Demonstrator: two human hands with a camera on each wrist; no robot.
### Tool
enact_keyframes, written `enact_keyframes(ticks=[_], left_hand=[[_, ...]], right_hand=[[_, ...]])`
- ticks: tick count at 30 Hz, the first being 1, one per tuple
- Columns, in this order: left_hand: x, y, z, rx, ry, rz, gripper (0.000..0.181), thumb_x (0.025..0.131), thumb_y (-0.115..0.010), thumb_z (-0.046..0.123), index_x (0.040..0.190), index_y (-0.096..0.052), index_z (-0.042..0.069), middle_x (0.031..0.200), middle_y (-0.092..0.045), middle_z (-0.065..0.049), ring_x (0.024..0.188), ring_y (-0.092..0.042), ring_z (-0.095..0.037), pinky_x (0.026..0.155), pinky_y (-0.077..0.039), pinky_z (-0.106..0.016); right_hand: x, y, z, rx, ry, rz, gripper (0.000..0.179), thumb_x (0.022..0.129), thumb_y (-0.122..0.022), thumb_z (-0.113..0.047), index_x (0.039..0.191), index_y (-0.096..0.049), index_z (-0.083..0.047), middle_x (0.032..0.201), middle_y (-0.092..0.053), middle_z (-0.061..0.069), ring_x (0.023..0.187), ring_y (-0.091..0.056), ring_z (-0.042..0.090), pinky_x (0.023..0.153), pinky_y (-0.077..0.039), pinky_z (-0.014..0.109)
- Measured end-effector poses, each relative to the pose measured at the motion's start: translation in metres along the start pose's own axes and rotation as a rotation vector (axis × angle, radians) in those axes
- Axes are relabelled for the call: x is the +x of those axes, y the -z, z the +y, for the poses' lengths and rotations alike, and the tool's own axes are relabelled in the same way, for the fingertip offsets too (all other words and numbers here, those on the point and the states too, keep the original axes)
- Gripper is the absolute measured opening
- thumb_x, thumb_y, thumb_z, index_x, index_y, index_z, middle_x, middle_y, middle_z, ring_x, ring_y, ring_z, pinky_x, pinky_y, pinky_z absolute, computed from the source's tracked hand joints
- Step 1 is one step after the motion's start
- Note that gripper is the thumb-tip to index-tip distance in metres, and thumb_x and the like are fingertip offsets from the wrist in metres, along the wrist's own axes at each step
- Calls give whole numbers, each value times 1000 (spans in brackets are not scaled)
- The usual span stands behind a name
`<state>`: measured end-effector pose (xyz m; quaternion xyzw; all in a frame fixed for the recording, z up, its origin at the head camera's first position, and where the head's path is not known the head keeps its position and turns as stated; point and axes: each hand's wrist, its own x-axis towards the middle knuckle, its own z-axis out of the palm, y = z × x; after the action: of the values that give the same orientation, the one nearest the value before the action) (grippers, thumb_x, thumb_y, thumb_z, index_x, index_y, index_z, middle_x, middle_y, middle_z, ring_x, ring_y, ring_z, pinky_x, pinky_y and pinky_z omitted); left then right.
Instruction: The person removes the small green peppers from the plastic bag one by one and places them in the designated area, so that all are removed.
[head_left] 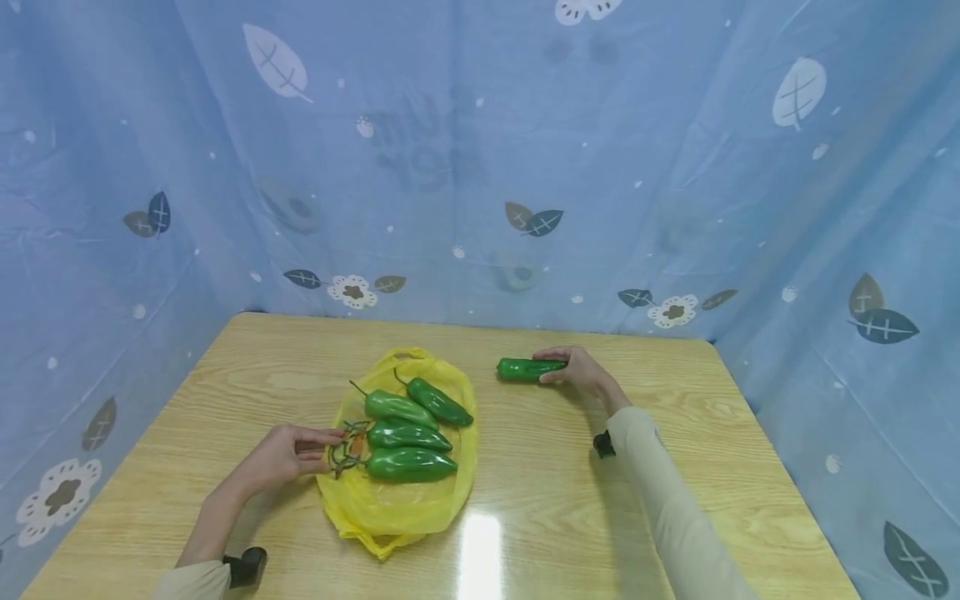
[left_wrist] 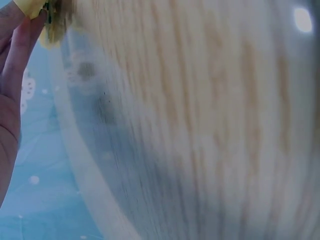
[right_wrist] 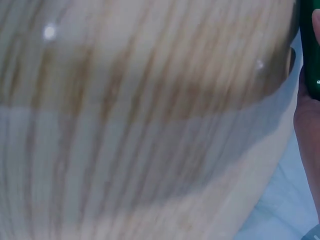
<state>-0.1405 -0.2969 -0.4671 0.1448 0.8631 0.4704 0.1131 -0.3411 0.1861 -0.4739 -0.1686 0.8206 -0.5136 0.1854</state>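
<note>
At the left edge of a yellow plastic bag (head_left: 405, 508), my left hand (head_left: 281, 457) pinches the plastic, beside a cluster of thin curled stems (head_left: 341, 458). The left wrist view catches the fingers (left_wrist: 15, 65) against a bit of yellow bag (left_wrist: 31, 6) at its top corner. Several long green peppers (head_left: 411, 465) lie on the spread bag, stems pointing left. Farther back and to the right, my right hand (head_left: 585, 375) grips another green pepper (head_left: 517, 369) from its right end, lying sideways. Part of that pepper (right_wrist: 311, 55) shows at the right wrist view's edge.
The wooden table (head_left: 540, 467) carries a bright light reflection near its front. A blue patterned curtain (head_left: 465, 167) hangs behind the table and along both sides. A black wrist strap (head_left: 246, 567) is on the left wrist, another (head_left: 603, 444) on the right.
</note>
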Motion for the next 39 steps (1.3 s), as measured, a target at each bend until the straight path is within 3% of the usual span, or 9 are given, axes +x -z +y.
enact_keyframes(ticks=[10, 23, 33, 39], left_hand=[[0, 0, 0, 9, 9, 7, 35, 83, -74, 8, 115, -67, -4, 130, -54, -27, 105, -63, -35, 81, -58, -24], [1, -2, 5, 8, 7, 12, 35, 82, -74, 6, 114, -67, -6, 129, -54, -28, 104, -64, -35, 80, -59, -26], [1, -2, 4, 8, 7, 5, 36, 82, -74, 4, 116, -66, -5, 130, -53, -27, 105, -63, -36, 81, -58, -24], [1, 0, 3, 17, 16, 0, 37, 82, -74, 6, 116, -66, -4, 131, -54, -27, 106, -63, -36, 82, -58, -24]], right_hand=[[5, 4, -1, -20, -2, -52, 54, 82, -75, -4, 132, -56, 1, 135, -55, 16, 127, -46, 34, 107, -42, 44], [3, 11, -6, 41, -12, -99, 61, 82, -73, -2, 137, -49, 4, 139, -50, 18, 131, -42, 35, 112, -34, 47], [-4, 22, -16, 127, -1, -53, 61, 87, -68, -2, 141, -42, 4, 146, -42, 19, 138, -31, 35, 116, -24, 50], [-10, 35, -20, 174, -1, 36, 53, 94, -61, -6, 143, -41, 4, 148, -37, 22, 140, -27, 35, 118, -19, 53]])
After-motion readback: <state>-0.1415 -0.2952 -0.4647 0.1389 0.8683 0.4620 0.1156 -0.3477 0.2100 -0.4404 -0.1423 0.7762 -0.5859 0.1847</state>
